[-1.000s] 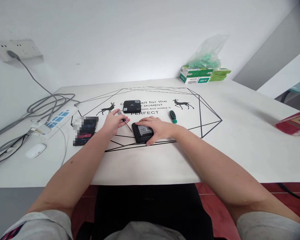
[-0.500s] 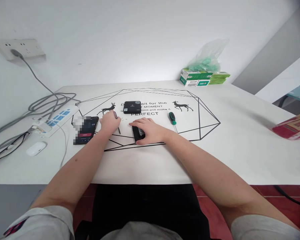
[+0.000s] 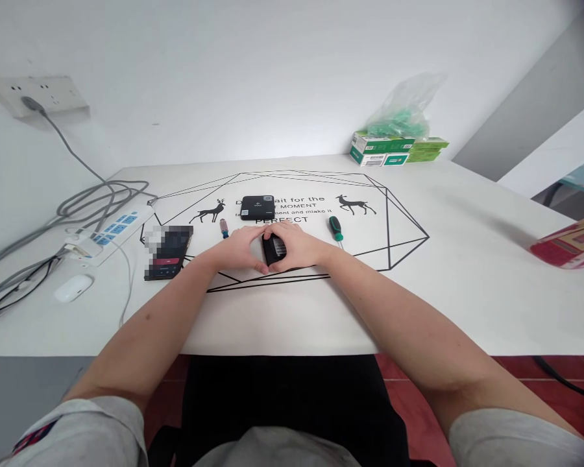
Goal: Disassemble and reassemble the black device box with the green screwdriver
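Both hands close round a small black box-shaped device (image 3: 272,249) on the table. My left hand (image 3: 239,249) grips it from the left, thumb at the near edge. From the right, my right hand (image 3: 296,246) holds it with fingers over the far side. Much of the device is hidden, though some pale slots show on top. Just beyond lies a flat black square piece (image 3: 257,208) with small labels. A screwdriver with a reddish clear handle (image 3: 223,227) rests behind my left hand, its shaft partly covered. To the right is a green-and-black screwdriver (image 3: 335,228).
A phone (image 3: 178,250) lies left of my left hand. Farther left are a power strip (image 3: 119,227) with grey cables, a white earphone-type case (image 3: 73,288) and glasses (image 3: 19,292). Green boxes (image 3: 384,146) under a plastic bag stand by the wall. A red package (image 3: 569,243) sits right.
My left hand has let go of the reddish-handled screwdriver, which now lies on the table, and has moved right onto the black device. My right hand stays on the device.
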The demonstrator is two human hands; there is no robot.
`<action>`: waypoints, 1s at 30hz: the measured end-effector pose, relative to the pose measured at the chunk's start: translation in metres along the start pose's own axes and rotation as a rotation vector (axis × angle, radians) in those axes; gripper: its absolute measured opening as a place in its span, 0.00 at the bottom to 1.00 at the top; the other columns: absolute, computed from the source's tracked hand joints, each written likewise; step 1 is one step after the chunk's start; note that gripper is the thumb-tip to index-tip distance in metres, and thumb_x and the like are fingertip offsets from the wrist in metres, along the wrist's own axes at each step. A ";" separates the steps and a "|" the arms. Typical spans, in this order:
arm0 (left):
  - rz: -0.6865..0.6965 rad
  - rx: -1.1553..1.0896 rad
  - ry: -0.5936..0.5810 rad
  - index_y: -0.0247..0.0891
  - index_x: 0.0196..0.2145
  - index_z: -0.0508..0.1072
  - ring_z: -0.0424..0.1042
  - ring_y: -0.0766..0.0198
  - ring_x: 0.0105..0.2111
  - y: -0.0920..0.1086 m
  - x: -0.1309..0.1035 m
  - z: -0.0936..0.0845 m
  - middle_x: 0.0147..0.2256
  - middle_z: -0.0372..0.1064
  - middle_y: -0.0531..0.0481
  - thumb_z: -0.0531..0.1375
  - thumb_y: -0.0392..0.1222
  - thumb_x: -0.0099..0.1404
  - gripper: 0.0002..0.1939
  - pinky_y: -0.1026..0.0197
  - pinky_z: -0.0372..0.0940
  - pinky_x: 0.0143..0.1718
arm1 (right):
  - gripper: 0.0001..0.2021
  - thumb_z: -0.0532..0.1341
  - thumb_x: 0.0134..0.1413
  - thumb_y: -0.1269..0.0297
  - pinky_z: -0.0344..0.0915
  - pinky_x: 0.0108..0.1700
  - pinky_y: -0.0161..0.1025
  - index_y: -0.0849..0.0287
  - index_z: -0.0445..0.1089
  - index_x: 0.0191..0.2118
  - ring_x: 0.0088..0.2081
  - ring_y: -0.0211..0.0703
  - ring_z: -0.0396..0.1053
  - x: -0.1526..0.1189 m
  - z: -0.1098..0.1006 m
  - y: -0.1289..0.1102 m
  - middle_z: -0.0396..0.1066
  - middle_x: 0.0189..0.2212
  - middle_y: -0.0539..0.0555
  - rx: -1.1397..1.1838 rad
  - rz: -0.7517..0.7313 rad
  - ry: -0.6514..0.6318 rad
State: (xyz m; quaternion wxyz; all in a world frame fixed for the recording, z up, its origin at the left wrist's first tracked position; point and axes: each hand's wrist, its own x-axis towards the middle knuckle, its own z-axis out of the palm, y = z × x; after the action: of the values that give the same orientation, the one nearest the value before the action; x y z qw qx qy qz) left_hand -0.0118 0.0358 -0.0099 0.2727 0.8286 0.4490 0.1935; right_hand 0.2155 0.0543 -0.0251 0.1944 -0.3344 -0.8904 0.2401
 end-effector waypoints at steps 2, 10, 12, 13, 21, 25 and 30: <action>0.013 0.066 -0.058 0.46 0.55 0.77 0.71 0.37 0.59 0.000 0.002 0.000 0.55 0.77 0.45 0.81 0.53 0.45 0.40 0.43 0.65 0.62 | 0.33 0.76 0.36 0.47 0.62 0.60 0.57 0.52 0.66 0.47 0.55 0.62 0.65 0.001 0.000 0.000 0.72 0.51 0.58 0.005 0.011 0.000; -0.052 0.179 -0.060 0.46 0.59 0.73 0.74 0.37 0.51 0.003 0.002 0.002 0.48 0.75 0.43 0.77 0.59 0.50 0.41 0.45 0.67 0.54 | 0.31 0.76 0.36 0.49 0.60 0.60 0.55 0.51 0.61 0.42 0.54 0.60 0.64 0.002 -0.002 -0.003 0.72 0.50 0.56 0.056 0.020 0.036; -0.067 0.193 -0.053 0.45 0.62 0.71 0.74 0.35 0.53 0.004 0.001 0.004 0.50 0.75 0.41 0.77 0.61 0.50 0.45 0.42 0.65 0.58 | 0.30 0.76 0.36 0.50 0.60 0.60 0.55 0.52 0.61 0.42 0.54 0.60 0.64 0.002 -0.003 -0.004 0.72 0.50 0.56 0.059 0.017 0.029; -0.085 0.202 -0.046 0.44 0.64 0.70 0.72 0.33 0.55 0.004 0.000 0.005 0.52 0.74 0.39 0.77 0.62 0.49 0.49 0.40 0.64 0.60 | 0.30 0.75 0.36 0.50 0.60 0.59 0.55 0.52 0.61 0.42 0.54 0.60 0.64 0.002 -0.003 -0.004 0.72 0.49 0.56 0.056 0.019 0.029; -0.142 0.147 -0.004 0.39 0.75 0.61 0.63 0.25 0.66 -0.004 0.001 0.009 0.59 0.70 0.32 0.79 0.65 0.42 0.67 0.35 0.55 0.69 | 0.29 0.75 0.36 0.50 0.61 0.58 0.54 0.52 0.62 0.42 0.52 0.60 0.66 0.003 -0.002 -0.003 0.73 0.48 0.56 0.039 0.029 0.039; -0.125 0.161 -0.022 0.40 0.77 0.58 0.63 0.26 0.65 -0.005 0.001 0.009 0.60 0.70 0.32 0.79 0.62 0.44 0.68 0.36 0.54 0.70 | 0.28 0.74 0.35 0.52 0.62 0.58 0.55 0.52 0.62 0.42 0.51 0.59 0.66 0.002 -0.001 -0.002 0.74 0.47 0.55 0.070 0.027 0.078; -0.170 0.165 -0.037 0.40 0.77 0.57 0.62 0.25 0.66 -0.002 0.000 0.008 0.60 0.70 0.32 0.79 0.60 0.44 0.68 0.34 0.52 0.69 | 0.27 0.72 0.34 0.52 0.63 0.61 0.57 0.51 0.63 0.41 0.55 0.60 0.66 0.003 -0.002 -0.001 0.73 0.48 0.56 0.182 0.005 0.170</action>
State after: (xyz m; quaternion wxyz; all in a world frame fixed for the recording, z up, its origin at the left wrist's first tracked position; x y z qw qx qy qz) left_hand -0.0085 0.0346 -0.0170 0.2271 0.8105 0.5271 0.1168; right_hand 0.2138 0.0567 -0.0223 0.2980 -0.3366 -0.8444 0.2914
